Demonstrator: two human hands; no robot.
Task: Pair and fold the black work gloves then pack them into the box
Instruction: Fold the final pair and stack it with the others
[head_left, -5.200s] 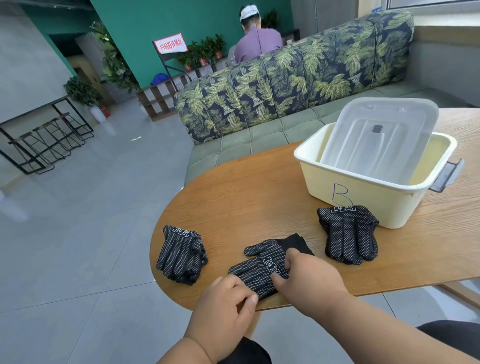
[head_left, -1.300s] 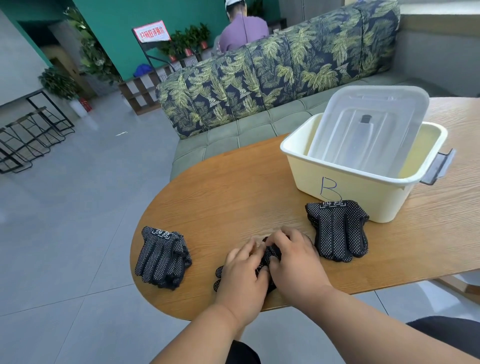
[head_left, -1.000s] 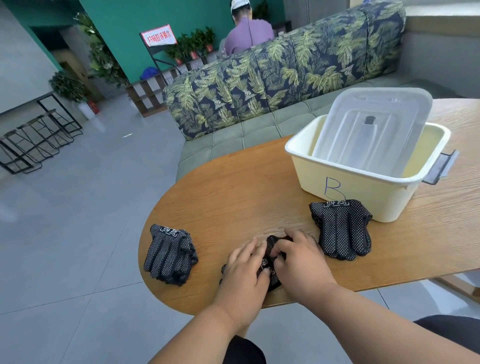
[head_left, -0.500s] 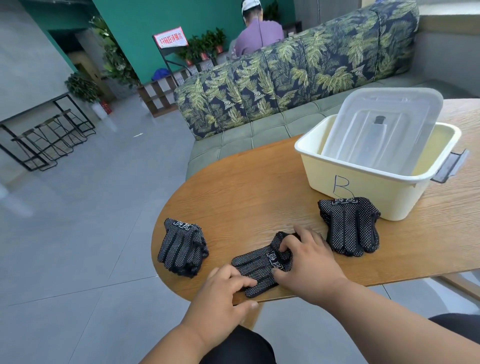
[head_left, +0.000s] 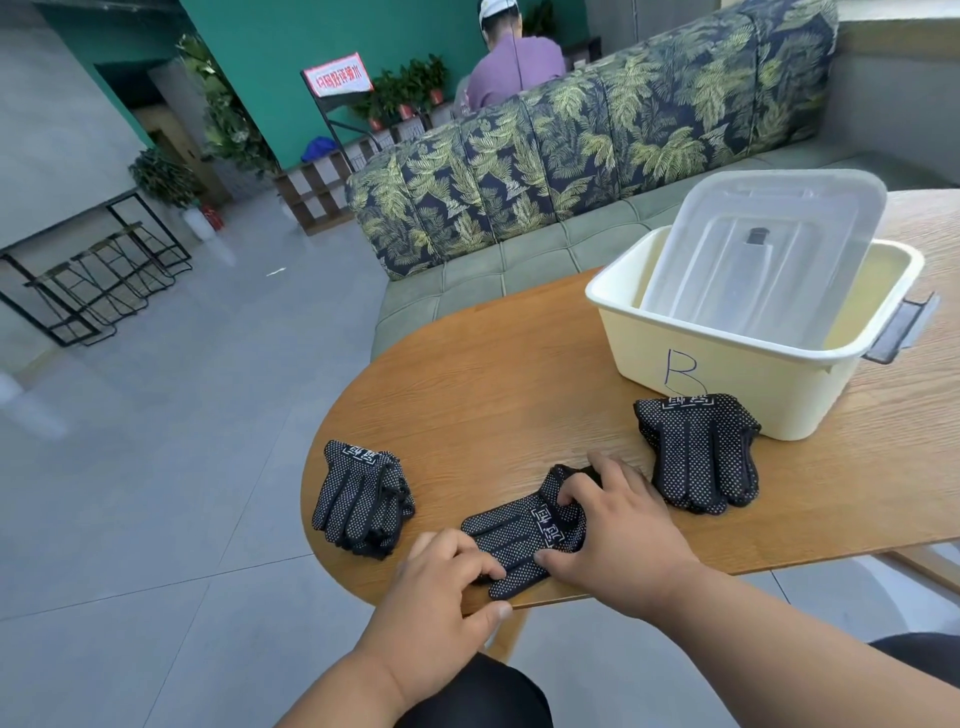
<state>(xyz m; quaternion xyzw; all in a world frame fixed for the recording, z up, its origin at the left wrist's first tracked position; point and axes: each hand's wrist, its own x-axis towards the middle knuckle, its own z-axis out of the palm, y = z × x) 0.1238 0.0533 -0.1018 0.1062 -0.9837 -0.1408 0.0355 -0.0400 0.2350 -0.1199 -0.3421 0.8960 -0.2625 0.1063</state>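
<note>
A black dotted glove pair (head_left: 522, 538) lies flat at the table's near edge. My left hand (head_left: 441, 592) pinches its fingertip end, and my right hand (head_left: 618, 525) presses down on its cuff end. Left of it sits a stack of black gloves (head_left: 361, 496). To the right, another stack of gloves (head_left: 698, 454) lies against the cream box (head_left: 727, 384) marked "B". A clear lid (head_left: 763, 260) leans inside the box.
The wooden table (head_left: 493, 384) has a rounded left end and a near edge right under my hands. Behind it stands a leaf-patterned sofa (head_left: 571, 150); a person sits beyond it. Grey floor spreads to the left.
The middle gloves were bunched under both hands a second ago; now they lie stretched out, my left hand drawn back to the fingertips and my right hand on the cuff.
</note>
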